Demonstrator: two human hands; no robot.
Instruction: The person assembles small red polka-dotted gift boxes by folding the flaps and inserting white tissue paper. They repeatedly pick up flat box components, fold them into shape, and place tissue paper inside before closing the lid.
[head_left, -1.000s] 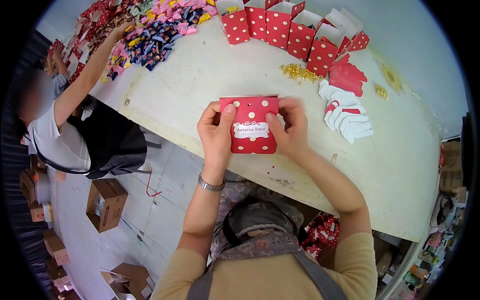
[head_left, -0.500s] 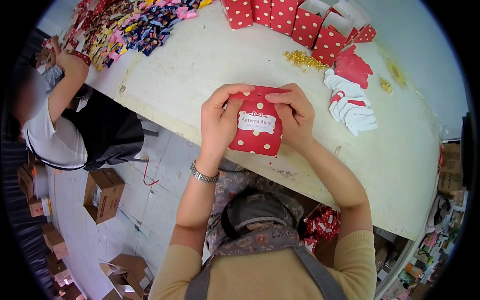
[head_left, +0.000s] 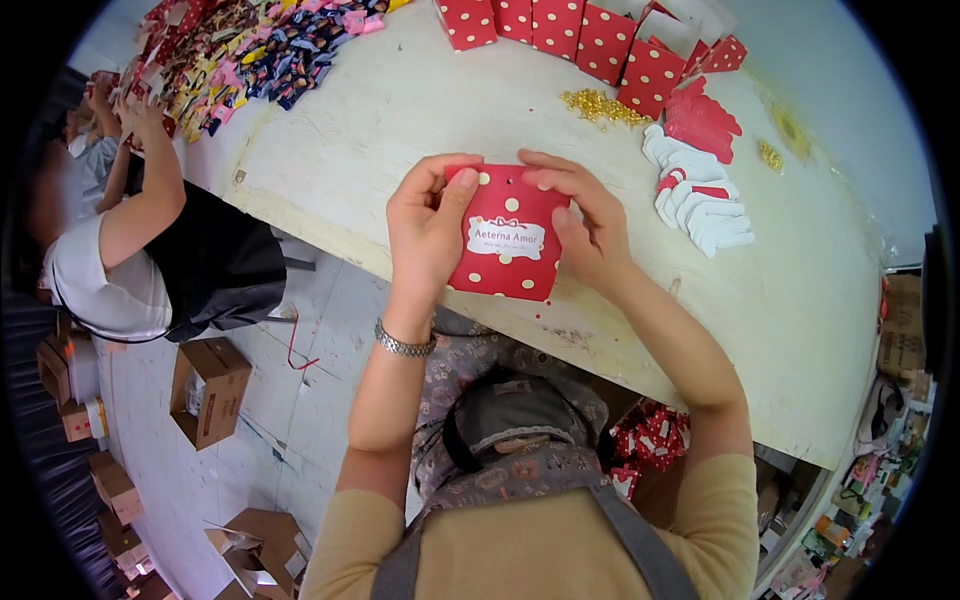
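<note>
Both hands are at a red gift box (head_left: 490, 275) with cream dots, a white label and a small hole near its top edge. It stands tilted over the table's near edge, front panel facing me. My left hand (head_left: 428, 215) grips its upper left side, thumb on the front and fingers behind. At the upper right corner, my right hand (head_left: 592, 215) curls its fingers over the edge, with the thumb at the side. The contents of the box, if any, are hidden.
Several open dotted boxes (head_left: 605, 45) stand at the far side. Nearby are gold fasteners (head_left: 600, 106), red cut-outs (head_left: 703, 120) and white tags (head_left: 705, 205). Wrapped sweets (head_left: 270, 60) are heaped at the far left, where a co-worker (head_left: 120, 250) sits. Cartons (head_left: 210, 390) stand on the floor.
The folded band across the box's top no longer shows; the front looks smooth up to the hole. Both hands and the box shifted slightly left and away. My right fingers moved toward the corner.
</note>
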